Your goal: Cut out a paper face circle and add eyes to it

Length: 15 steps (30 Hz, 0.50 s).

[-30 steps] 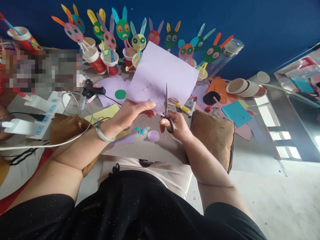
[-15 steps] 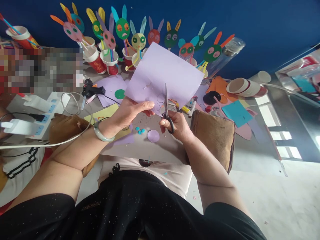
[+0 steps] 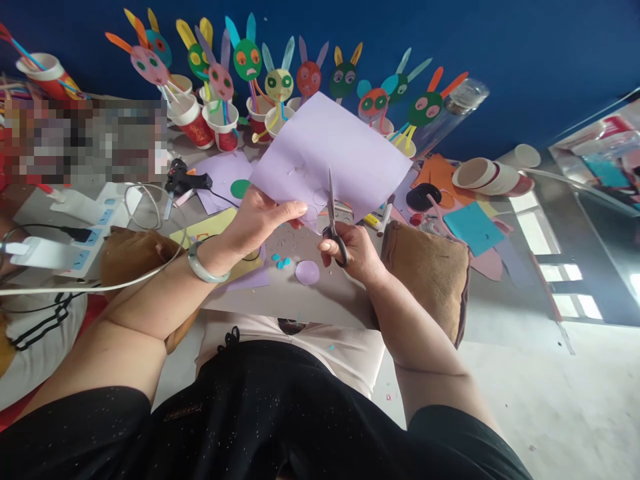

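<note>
A sheet of purple paper (image 3: 345, 143) is raised above the table, its near left edge pinched by my left hand (image 3: 273, 217) with the thumb on top. Small circles are outlined near the sheet's lower edge. My right hand (image 3: 357, 252) is closed round the handles of black-handled scissors (image 3: 335, 220), whose blades point away from me at the lower edge of the paper. Below my hands a cut purple paper disc (image 3: 307, 272) lies on the table, beside several small blue paper dots (image 3: 281, 261).
Paper cups (image 3: 220, 123) holding rabbit-faced paper figures (image 3: 247, 60) line the back. At left are a glue gun (image 3: 187, 179), a power strip (image 3: 100, 223) and a trailing white cable. A brown cushion (image 3: 425, 277) sits by my right forearm, near blue paper (image 3: 474, 228).
The purple sheet has tipped slightly, its far corner shifting right and down. Both hands keep nearly the same places and grips.
</note>
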### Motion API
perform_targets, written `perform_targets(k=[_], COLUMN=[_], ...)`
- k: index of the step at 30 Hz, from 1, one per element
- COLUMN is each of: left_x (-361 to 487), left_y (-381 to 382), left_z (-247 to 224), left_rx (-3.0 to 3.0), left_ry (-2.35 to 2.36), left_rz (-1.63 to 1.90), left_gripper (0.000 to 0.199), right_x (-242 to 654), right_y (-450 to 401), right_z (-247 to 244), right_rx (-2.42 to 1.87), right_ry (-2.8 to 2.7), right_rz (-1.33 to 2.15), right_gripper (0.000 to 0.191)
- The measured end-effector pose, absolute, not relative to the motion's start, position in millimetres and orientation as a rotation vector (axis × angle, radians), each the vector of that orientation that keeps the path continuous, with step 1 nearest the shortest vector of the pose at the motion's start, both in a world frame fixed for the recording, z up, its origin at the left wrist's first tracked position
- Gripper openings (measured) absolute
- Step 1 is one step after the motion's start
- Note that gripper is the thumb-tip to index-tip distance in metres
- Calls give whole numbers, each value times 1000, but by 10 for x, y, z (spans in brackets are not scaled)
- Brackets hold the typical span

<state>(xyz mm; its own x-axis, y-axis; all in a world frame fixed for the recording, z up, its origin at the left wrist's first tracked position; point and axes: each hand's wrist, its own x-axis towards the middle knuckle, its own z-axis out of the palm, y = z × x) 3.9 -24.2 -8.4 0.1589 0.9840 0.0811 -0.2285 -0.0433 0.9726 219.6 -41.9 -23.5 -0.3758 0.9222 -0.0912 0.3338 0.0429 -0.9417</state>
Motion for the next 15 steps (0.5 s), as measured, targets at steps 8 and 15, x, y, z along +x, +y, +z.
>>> perform_targets(k=[8,15], left_x=[63,108], left_y=[-257,-310], left_z=[-72,-102], left_rx=[1161,1216], left_ry=[888,959], left_rz=[1224,1138], left_gripper=[27,44], right_x=[2167,2146], right_y=[-432,-437], right_z=[-219,-255], right_rx=[-1271,-1340], right_ry=[-1772,-1778], right_rz=[1322,1296], right_gripper=[75,79])
